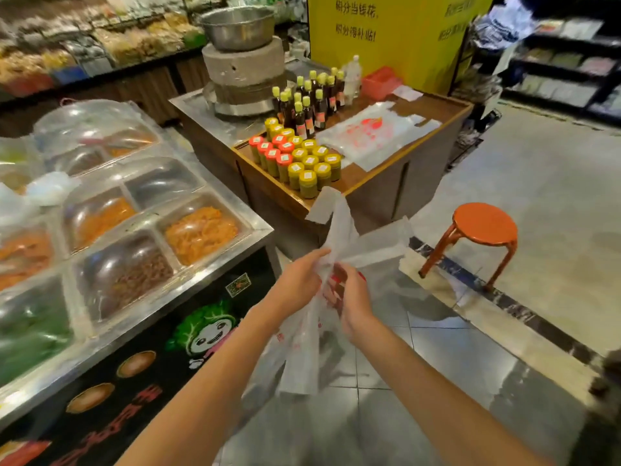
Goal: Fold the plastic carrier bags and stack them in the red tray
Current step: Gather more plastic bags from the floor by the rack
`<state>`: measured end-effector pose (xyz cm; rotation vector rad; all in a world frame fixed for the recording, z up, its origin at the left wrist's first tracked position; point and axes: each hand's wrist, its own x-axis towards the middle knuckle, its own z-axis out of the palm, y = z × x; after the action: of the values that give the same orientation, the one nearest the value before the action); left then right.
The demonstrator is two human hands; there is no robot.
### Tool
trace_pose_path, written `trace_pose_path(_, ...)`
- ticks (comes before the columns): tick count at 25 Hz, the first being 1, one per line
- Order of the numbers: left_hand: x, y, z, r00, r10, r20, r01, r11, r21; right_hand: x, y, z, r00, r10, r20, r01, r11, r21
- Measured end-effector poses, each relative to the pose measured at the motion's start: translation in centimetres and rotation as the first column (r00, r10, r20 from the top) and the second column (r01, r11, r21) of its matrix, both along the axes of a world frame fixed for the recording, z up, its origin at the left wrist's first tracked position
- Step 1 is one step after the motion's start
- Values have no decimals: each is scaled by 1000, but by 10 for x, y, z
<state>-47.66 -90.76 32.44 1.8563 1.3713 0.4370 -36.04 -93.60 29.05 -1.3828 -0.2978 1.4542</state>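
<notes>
Both closed on one carrier bag (322, 297) held in mid-air — left hand (295, 280) and right hand (349, 297) pinching near its handles, long axis hanging downward. Ahead and up-right: flat bags (376, 132) on the wooden counter (443, 105), count unclear — one red tray (381, 83) beyond, slightly nearer the right hand.

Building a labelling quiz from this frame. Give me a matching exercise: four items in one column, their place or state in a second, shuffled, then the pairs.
Items:
1. carrier bag
2. flat bags
3. red tray
4. stool

Places or states:
A. on the floor, right of the wooden counter
B. at the counter's far end, by the yellow sign
C. held in both hands, off any surface
D. lying spread on the countertop

Pairs: 1-C, 2-D, 3-B, 4-A
</notes>
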Motion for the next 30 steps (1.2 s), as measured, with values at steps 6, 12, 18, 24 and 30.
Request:
trace_pose_path(6, 71, 35, -2, 988, -144, 53, 149, 982, -119, 72, 18, -6, 966, -109, -234, 115, 993, 14)
trace_pose_path(12, 127, 124, -24, 947, -306, -99, 306, 952, -20, 144, 86, -31, 980, -78, -181, 106, 983, 150)
trace_pose_path(18, 208, 244, -28, 793, -527, -305, 535, 842, -64, 264, 174, -34, 339, 41, 940, -316, 946, 73)
trace_pose_path(24, 274, 328, -23, 691, -612, -386, 648, 761, -47, 378, 268, -4, -411, 398, 820, -492, 661, -567)
trace_pose_path(30, 315, 419, -20, 750, -568, -338, 597, 802, -24, 457, 360, -2, -338, 456, 823, -472, 675, -567)
